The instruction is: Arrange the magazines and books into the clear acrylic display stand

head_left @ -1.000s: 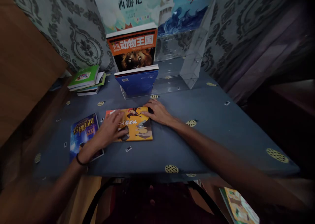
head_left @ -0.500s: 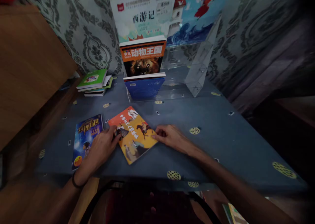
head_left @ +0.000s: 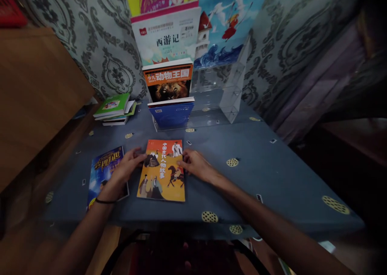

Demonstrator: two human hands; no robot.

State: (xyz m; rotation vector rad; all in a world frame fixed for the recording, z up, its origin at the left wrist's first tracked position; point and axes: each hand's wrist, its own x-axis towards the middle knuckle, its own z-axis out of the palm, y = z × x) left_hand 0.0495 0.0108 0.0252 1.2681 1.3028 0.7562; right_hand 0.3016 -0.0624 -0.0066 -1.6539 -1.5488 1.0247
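An orange and yellow book [head_left: 161, 176] with painted figures and a horse rider on its cover lies face up on the table, nearly square to me. My left hand [head_left: 128, 168] pinches its left edge, thumb over the cover. Opposite, my right hand [head_left: 196, 166] grips the right edge with the thumb on top and the fingers curled at the side. A blue book [head_left: 104, 168] lies to the left, partly hidden under my left hand and forearm.
A clear acrylic rack [head_left: 231, 103] stands at the back, with a blue book [head_left: 172, 115], a lion-cover book [head_left: 169, 81], a white book [head_left: 167, 37] and a sea-picture book [head_left: 225, 29]. Back left lies a pile of books [head_left: 113, 105]. The patterned blue cloth [head_left: 266, 178] covers the table.
The orange book has turned from a slant to nearly straight, with both hands keeping hold of its edges. The camera view has tilted up slightly, showing more of the rack's upper books.
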